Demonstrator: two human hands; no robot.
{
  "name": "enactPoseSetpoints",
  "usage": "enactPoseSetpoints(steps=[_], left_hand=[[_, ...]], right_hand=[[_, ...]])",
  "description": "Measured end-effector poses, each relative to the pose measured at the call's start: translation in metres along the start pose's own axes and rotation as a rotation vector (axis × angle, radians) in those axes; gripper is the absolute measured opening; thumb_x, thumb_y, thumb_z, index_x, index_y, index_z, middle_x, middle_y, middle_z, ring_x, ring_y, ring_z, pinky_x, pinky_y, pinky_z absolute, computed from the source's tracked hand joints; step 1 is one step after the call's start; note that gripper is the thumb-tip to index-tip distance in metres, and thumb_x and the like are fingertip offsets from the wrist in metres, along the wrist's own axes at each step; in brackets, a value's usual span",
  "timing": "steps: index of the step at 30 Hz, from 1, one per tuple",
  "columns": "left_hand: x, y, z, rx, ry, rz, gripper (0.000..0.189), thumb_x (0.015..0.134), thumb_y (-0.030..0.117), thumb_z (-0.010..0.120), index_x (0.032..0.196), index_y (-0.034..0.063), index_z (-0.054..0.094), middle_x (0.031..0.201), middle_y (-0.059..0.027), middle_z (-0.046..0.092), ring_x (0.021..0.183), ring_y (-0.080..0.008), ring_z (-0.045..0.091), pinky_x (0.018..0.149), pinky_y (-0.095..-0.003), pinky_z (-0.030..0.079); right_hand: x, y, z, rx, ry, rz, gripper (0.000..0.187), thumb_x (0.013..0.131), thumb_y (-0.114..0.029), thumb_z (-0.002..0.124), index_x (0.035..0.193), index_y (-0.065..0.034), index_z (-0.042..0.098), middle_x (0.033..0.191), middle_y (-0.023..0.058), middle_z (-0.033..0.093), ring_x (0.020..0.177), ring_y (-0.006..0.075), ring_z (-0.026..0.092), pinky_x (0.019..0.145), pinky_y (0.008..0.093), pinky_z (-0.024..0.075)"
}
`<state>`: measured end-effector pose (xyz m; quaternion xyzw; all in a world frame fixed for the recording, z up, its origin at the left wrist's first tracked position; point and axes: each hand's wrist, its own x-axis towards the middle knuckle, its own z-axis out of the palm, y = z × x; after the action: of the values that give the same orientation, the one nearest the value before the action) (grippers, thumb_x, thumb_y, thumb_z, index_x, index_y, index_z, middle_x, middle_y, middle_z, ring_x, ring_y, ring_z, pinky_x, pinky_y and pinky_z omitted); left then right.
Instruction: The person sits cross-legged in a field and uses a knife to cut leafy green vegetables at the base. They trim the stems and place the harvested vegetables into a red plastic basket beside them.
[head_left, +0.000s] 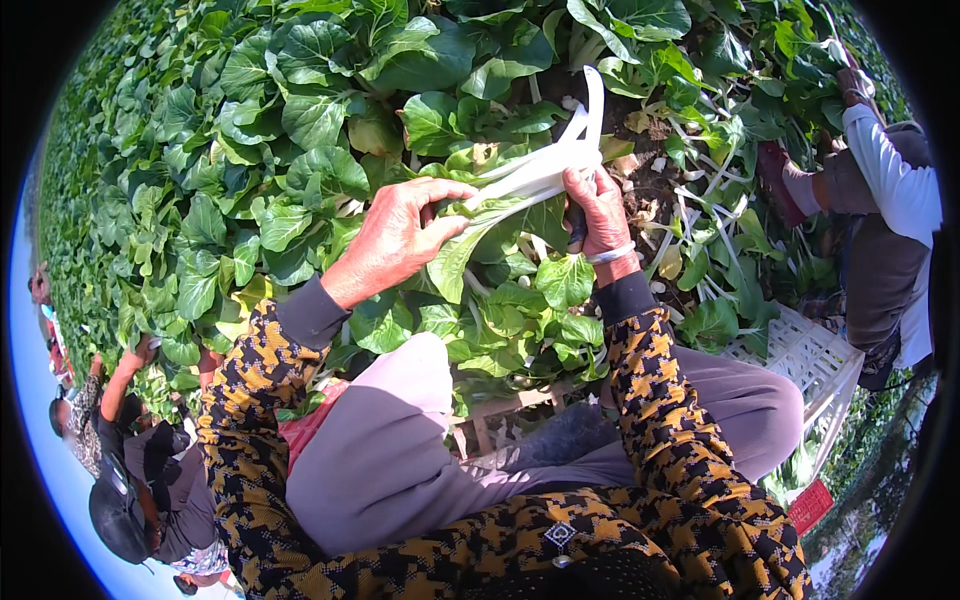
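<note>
A bok choy plant (517, 169) with long white stalks and green leaves lies across the space between my hands. My left hand (409, 232) pinches its leafy end between thumb and fingers. At the pale base, my right hand (598, 210) grips the dark handle of a knife (594, 105). Its thumb presses near the stalks. The knife's curved, bright blade points away from me, beyond the base; part of it is hidden by the stalks. Leafy bok choy (487, 330) grows or lies just below my hands.
Dense rows of bok choy (300, 112) fill the far and left ground. Loose stalks and leaves (720, 217) litter the soil at right. A white plastic crate (806, 352) stands by my right knee, a red one (319, 420) by my left. Co-workers crouch at right (885, 247) and lower left (169, 480).
</note>
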<state>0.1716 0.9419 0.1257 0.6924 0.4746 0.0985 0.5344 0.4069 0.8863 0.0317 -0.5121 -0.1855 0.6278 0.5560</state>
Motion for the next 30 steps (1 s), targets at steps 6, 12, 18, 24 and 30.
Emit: enactPoseSetpoints(steps=[6,12,18,24,30], left_hand=[[-0.020,0.026,0.008,0.650,0.294,0.507,0.064,0.066,0.027,0.077,0.120,0.0014,0.051,0.110,-0.0168,0.053,0.098,-0.0334,0.054,0.084,-0.0406,0.044],[0.003,-0.004,-0.003,0.210,-0.087,-0.004,0.045,0.067,0.007,0.067,0.109,-0.0027,0.052,0.091,-0.0173,0.062,0.079,-0.0330,0.062,0.068,-0.0393,0.048],[0.054,-0.055,-0.054,1.492,0.215,0.417,0.024,0.067,0.004,0.055,0.089,-0.0055,0.061,0.109,-0.0203,0.055,0.116,-0.0317,0.047,0.103,-0.0400,0.034],[0.101,-0.095,-0.091,1.708,0.226,0.275,0.025,0.069,0.011,0.055,0.086,-0.0025,0.066,0.137,-0.0169,0.044,0.136,-0.0282,0.028,0.109,-0.0387,0.025],[0.091,-0.132,-0.111,1.577,0.309,0.301,0.018,0.070,0.006,0.058,0.087,0.0012,0.058,0.133,-0.0198,0.042,0.121,-0.0316,0.040,0.093,-0.0412,0.039]], right_hand=[[-0.035,-0.007,0.032,0.098,0.079,0.048,0.032,0.079,-0.015,0.073,0.105,-0.0054,0.056,0.074,-0.0013,0.054,0.044,0.0048,0.047,0.035,0.0179,0.0392],[-0.033,-0.001,0.064,-0.128,-0.067,0.093,0.027,0.091,-0.027,0.059,0.106,-0.0053,0.055,0.064,-0.0016,0.052,0.043,0.0053,0.046,0.037,0.0207,0.0352],[-0.008,0.037,0.076,-0.686,-0.165,0.047,0.029,0.098,-0.029,0.042,0.098,-0.0030,0.054,0.063,0.0017,0.051,0.038,0.0082,0.045,0.036,0.0235,0.0343],[0.076,0.072,0.117,-1.040,-0.138,-0.182,0.030,0.091,-0.028,0.050,0.086,0.0012,0.054,0.076,0.0271,0.060,0.075,0.0452,0.059,0.066,0.0509,0.0454],[0.134,0.096,0.139,-1.198,-0.112,-0.217,0.035,0.092,-0.032,0.045,0.093,0.0019,0.056,0.074,0.0259,0.061,0.067,0.0417,0.061,0.064,0.0475,0.0483]])
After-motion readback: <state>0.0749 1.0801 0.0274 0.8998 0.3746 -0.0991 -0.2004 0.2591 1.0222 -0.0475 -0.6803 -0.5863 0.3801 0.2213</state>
